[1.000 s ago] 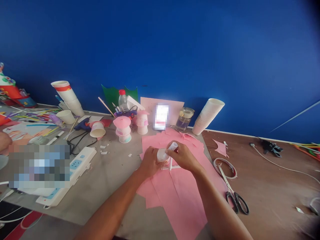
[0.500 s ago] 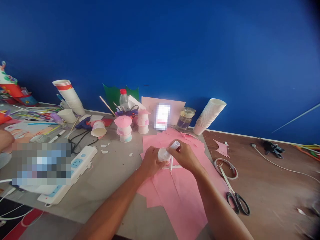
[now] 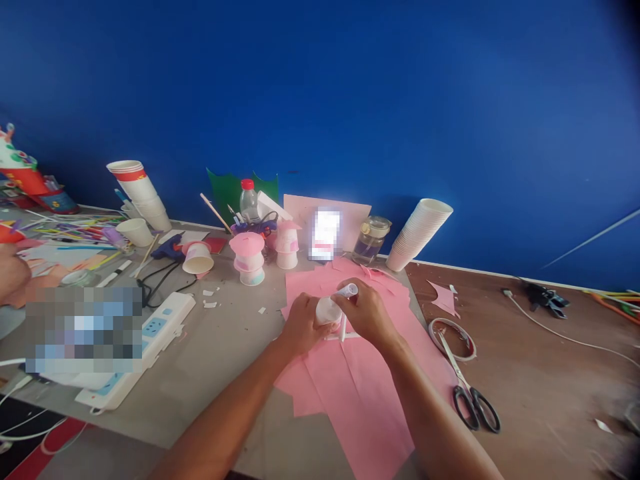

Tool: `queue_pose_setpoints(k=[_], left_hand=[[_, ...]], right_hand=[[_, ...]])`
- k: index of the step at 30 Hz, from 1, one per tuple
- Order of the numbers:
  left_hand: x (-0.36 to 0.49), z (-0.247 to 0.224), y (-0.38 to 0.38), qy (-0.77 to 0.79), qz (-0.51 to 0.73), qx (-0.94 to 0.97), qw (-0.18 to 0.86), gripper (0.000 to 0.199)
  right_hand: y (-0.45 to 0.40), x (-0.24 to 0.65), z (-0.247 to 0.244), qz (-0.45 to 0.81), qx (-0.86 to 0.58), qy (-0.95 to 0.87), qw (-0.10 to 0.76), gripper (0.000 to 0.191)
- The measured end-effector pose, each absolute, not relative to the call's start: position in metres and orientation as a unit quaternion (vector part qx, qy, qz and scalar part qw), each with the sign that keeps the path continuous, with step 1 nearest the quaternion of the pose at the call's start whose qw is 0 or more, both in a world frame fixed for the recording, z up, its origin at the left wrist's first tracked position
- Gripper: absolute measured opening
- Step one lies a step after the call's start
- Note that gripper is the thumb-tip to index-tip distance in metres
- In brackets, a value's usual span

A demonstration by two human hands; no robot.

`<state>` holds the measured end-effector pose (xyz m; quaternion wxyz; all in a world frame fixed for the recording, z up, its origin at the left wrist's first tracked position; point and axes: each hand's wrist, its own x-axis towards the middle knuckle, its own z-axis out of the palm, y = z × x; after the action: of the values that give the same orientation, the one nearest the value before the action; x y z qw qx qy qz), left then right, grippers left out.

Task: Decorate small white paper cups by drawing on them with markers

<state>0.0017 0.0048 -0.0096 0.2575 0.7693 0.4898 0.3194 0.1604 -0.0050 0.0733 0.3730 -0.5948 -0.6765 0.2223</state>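
Note:
My left hand (image 3: 301, 325) is closed round the side of a small white paper cup (image 3: 328, 311), low over the pink paper (image 3: 373, 400). Between the fingertips of my right hand (image 3: 369, 310) is a white tube (image 3: 349, 291), its round end facing me. The tube lies across the cup's upper right edge; whether it touches the cup I cannot tell. A second thin white stick (image 3: 343, 328) points down just below my right fingers. Part of the cup is hidden by my fingers.
Pink-topped paper cups (image 3: 249, 257) and a lit phone (image 3: 325, 233) stand behind. Cup stacks (image 3: 419, 235), a jar (image 3: 371, 239), scissors (image 3: 467, 390), a tape roll (image 3: 470, 347) and a power strip (image 3: 150, 347) lie around. Another person's hand (image 3: 13, 273) is at the left edge.
The white tube has tilted a little, so its round end now faces me more. My right hand has shifted slightly. At the left edge, the other person's hand has moved into view further.

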Motion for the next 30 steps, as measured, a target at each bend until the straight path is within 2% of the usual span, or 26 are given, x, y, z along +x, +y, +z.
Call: queue_pose_setpoints(k=[5,15,23,26,30], left_hand=[[0.002,-0.012,0.006,0.49,0.319,0.768,0.263,0.032],[0.001,-0.012,0.006,0.495,0.317,0.769,0.252,0.028],[0.001,-0.011,0.005,0.476,0.326,0.775,0.258,0.03],[0.002,-0.009,0.005,0.486,0.32,0.771,0.26,0.033],[0.003,-0.009,0.004,0.495,0.326,0.759,0.27,0.034]], right_hand=[[-0.006,0.16,0.076,0.276,-0.614,-0.621,0.402,0.015],[-0.009,0.143,0.063,0.307,-0.593,-0.622,0.409,0.014],[-0.011,0.159,0.08,0.383,-0.559,-0.662,0.321,0.012],[-0.009,0.169,0.086,0.367,-0.582,-0.665,0.291,0.014],[-0.008,0.17,0.085,0.307,-0.617,-0.639,0.344,0.016]])
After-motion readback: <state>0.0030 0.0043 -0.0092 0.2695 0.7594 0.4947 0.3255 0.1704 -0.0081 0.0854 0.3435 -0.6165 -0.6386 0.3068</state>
